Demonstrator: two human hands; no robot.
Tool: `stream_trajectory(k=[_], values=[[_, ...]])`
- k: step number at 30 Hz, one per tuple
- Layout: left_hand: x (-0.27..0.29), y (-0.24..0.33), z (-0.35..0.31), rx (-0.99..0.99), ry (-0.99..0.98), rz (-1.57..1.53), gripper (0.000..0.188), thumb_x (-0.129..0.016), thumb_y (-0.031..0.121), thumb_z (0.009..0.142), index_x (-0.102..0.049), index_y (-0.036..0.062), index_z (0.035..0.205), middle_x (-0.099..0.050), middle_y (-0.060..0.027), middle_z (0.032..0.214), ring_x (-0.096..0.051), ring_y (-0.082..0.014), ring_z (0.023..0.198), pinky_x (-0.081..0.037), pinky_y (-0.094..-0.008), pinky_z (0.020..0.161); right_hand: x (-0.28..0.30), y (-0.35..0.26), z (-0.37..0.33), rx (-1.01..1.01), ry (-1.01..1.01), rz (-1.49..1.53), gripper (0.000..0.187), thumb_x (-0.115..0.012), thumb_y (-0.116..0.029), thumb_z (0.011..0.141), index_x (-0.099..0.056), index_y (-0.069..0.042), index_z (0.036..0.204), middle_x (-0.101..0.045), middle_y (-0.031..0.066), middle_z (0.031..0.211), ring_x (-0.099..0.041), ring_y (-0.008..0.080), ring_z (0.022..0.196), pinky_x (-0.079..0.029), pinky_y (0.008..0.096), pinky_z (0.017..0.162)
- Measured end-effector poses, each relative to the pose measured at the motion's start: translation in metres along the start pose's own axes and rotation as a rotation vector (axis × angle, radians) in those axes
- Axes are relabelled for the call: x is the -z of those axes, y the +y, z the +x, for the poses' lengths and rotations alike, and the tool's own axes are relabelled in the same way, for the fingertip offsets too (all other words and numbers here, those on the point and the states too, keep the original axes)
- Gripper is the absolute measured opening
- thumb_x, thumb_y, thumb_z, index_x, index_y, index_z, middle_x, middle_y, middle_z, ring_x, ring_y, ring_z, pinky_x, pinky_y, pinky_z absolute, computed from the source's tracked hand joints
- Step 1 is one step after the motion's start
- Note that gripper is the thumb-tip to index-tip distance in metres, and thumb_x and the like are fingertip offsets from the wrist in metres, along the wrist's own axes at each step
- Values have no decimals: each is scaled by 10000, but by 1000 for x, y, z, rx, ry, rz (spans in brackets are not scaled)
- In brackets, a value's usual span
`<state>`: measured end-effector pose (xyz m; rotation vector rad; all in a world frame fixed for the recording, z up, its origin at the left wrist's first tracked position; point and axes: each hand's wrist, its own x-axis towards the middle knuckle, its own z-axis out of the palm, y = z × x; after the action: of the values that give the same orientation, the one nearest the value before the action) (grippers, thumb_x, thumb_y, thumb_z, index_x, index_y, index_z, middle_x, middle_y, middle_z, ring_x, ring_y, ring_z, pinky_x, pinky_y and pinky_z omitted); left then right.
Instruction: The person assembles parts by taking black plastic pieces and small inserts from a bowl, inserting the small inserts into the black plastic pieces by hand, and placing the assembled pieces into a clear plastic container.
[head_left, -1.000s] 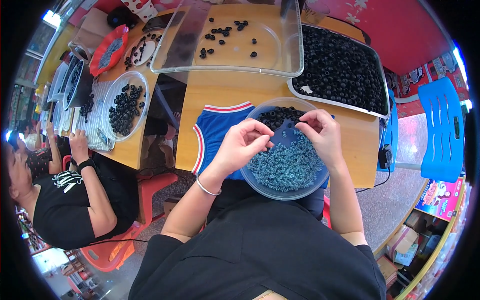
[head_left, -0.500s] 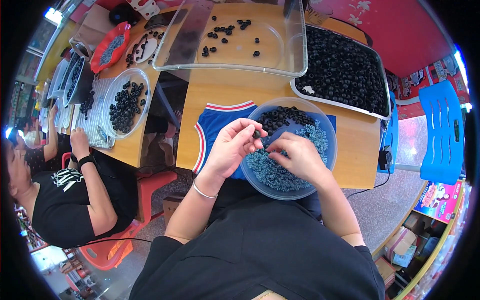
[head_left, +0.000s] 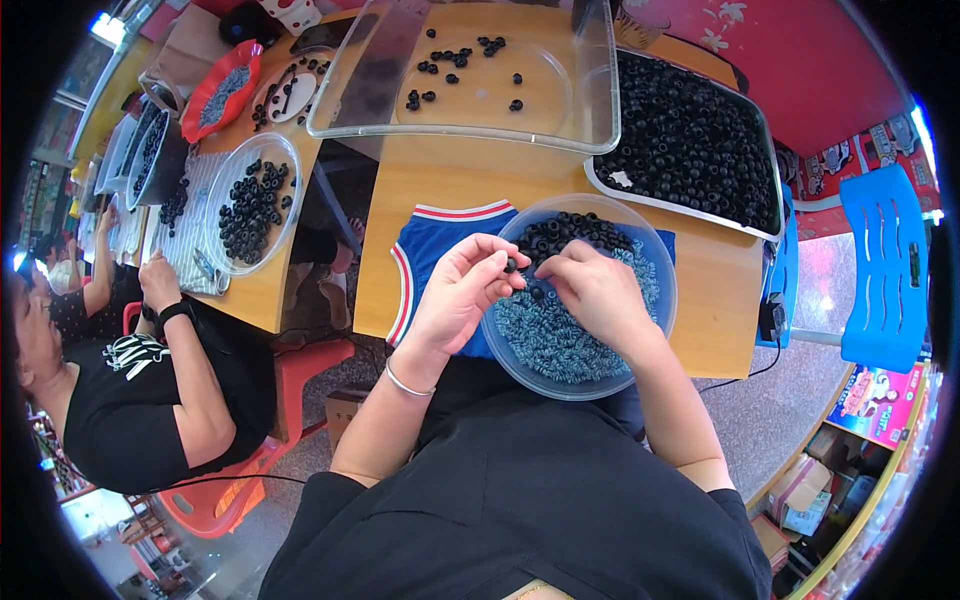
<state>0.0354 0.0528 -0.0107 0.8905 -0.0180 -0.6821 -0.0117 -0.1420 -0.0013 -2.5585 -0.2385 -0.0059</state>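
Between thumb and fingertips my left hand (head_left: 465, 290) pinches a small round black part (head_left: 511, 265), over the left rim of a clear round tub (head_left: 668, 310). Inside the tub, black parts (head_left: 575, 232) are heaped on the far side, and small bluish translucent pieces (head_left: 560, 345) fill the near part. My right hand (head_left: 598, 295) is above the tub with its fingers bent together close to the black heap; its fingertips are partly hidden, so what they hold cannot be made out. A blue cloth with red-and-white edging (head_left: 440, 235) lies under the tub.
A clear rectangular bin (head_left: 460, 130) with several black parts stands at the far side. Right of it, a metal tray (head_left: 690, 150) is full of black parts. A co-worker (head_left: 150, 390) sits at the left beside another round tub (head_left: 255, 205). A blue chair (head_left: 885, 270) stands right.
My right hand has shifted slightly up, from the bluish pieces toward the black heap. The left hand still pinches the black part, nearly in place.
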Motion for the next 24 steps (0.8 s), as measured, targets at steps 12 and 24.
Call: stream_trajectory(k=[12, 24], values=[[-6, 0, 2, 106, -8, -61, 160, -480, 106, 961, -547, 34, 1087, -595, -54, 934, -568, -96, 770, -455, -193, 619, -12, 11, 2, 18, 53, -101, 132, -668, -93, 786, -627, -88, 911, -591, 64, 830, -628, 221, 691, -498, 344, 592], [-39, -9, -2, -601, -70, 1063, 227, -716, 20, 746, -628, 46, 953, -545, -67, 794, -545, -183, 651, -446, -277, 577, 15, 6, -18, -327, -26, 1179, 116, -667, -89, 854, -623, -15, 932, -618, -14, 832, -565, 34, 755, -449, 183, 684]])
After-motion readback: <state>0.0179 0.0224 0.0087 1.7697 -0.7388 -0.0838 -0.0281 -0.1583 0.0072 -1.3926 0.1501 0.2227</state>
